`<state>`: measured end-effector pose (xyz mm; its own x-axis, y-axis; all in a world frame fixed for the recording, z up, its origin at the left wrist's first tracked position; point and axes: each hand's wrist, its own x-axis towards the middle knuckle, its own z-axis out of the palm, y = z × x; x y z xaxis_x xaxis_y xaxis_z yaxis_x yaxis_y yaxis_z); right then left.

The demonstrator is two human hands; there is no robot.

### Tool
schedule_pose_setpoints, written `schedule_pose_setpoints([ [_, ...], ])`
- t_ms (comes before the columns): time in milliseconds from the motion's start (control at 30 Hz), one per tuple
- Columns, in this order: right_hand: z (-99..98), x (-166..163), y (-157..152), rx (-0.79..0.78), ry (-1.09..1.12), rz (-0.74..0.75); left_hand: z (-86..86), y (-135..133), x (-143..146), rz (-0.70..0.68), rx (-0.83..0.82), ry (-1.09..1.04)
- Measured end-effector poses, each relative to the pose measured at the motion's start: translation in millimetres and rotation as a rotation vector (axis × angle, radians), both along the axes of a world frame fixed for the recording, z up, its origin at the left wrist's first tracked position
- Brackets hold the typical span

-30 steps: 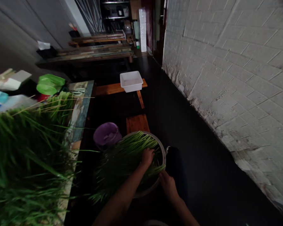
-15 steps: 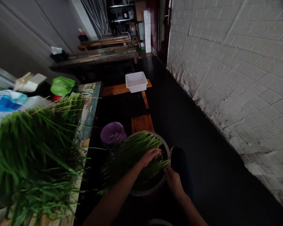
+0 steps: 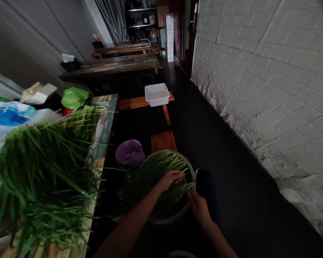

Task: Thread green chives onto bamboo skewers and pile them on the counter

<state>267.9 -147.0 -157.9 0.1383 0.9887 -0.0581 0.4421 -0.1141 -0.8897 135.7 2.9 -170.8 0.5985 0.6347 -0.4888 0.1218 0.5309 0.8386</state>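
Observation:
A large round basin (image 3: 191,168) with a pale rim holds a thick layer of garlic chives (image 3: 150,179), their pale stem ends pointing right. My left hand (image 3: 172,178) lies over them with its fingers curled round some stalks. At the basin's right rim, the thumb and fingers of my right hand (image 3: 198,203) are pinched together, close to the stem tips. What sits between those fingertips is too small and dark to make out. A big heap of garlic chives (image 3: 37,172) covers the table (image 3: 103,143) on the left.
Beyond the basin are a purple bucket (image 3: 129,152) and a wooden stool (image 3: 163,141). A white plastic tub (image 3: 157,95) stands on a wooden bench (image 3: 131,103). Green baskets (image 3: 74,98) and plastic bags (image 3: 9,113) are behind the heap. A brick wall (image 3: 271,89) runs along the right.
The view has shifted slightly, so everything appears a little further right. Both hands keep nearly the same place at the basin, with only small finger movement.

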Motion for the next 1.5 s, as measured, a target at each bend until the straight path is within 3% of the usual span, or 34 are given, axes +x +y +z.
schedule_pose_setpoints([
  [233,-1.4,-1.1,4.3,0.006,-0.01,-0.032,-1.2,-5.4,1.6,0.027,-0.089,-0.145],
  [700,0.5,-1.7,4.2,-0.04,0.027,-0.043,0.1,-6.0,2.4,0.032,-0.058,-0.059],
  [1067,5.1,-7.0,11.7,-0.065,0.04,-0.113,10.9,-8.6,-5.2,-0.224,0.166,0.042],
  [1233,6.9,-1.5,16.0,-0.05,0.092,-0.085,17.4,-6.3,-6.2,-0.286,0.097,0.05],
  [1500,10.7,7.0,-4.6,-0.088,0.081,-0.009,26.2,0.3,-7.1,-0.326,0.038,0.082],
])
